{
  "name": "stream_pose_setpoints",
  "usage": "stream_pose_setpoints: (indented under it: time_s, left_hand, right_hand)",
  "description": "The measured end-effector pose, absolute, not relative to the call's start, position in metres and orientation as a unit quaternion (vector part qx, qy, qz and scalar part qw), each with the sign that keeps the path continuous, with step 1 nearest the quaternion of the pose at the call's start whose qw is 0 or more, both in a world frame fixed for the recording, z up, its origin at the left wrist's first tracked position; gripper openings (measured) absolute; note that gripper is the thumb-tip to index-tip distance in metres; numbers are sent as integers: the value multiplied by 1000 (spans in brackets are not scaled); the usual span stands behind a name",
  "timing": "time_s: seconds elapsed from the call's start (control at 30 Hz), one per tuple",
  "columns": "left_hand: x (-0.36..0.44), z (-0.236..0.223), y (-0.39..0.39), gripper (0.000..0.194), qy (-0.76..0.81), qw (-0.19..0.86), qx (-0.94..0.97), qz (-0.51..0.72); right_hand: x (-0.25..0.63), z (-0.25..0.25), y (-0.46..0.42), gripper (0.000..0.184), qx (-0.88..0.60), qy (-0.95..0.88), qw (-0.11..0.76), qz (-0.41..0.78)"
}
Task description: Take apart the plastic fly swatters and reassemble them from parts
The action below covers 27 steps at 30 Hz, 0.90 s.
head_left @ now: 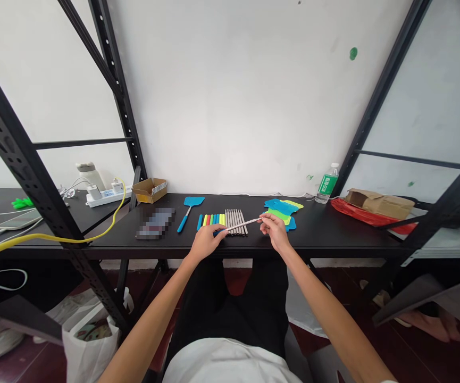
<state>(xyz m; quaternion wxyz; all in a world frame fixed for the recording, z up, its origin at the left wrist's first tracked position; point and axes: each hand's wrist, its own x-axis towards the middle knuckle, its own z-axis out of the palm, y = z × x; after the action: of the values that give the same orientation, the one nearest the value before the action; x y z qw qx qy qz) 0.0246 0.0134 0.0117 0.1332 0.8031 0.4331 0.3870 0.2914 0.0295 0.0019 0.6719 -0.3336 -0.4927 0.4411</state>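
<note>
A thin metal rod [244,223] slants over the table between my two hands. My left hand [208,240] is closed on its left end, where a bit of blue shows at the fingers; I cannot tell whether that blue piece is joined to the rod. The thumb and fingers of my right hand [274,229] pinch the other end. Beneath the rod lie several similar metal rods [235,217] in a row. Left of them is a row of coloured handles [209,219], blue, yellow, red and green. Flat blue and yellow-green swatter heads [279,207] are piled just beyond my right hand.
A blue fly swatter [186,213] and a blurred phone-like slab [156,223] lie left. Behind stands a small cardboard box [150,190]. A water bottle [327,183] and a red bag [373,215] are right. Black shelf posts [112,69] flank the table; a yellow cable [106,229] crosses left.
</note>
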Motion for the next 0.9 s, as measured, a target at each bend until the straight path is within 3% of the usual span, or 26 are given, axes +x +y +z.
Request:
stream_pose_setpoints:
  time_s: [0.4, 0.9]
  left_hand:
    - [24, 12, 14, 36, 438, 132, 802, 383]
    - [24, 13, 13, 35, 432, 136, 804, 386]
  right_hand:
    - [290, 2, 29, 29, -348, -535, 654, 405]
    - [289, 0, 29, 29, -366, -570, 630, 380]
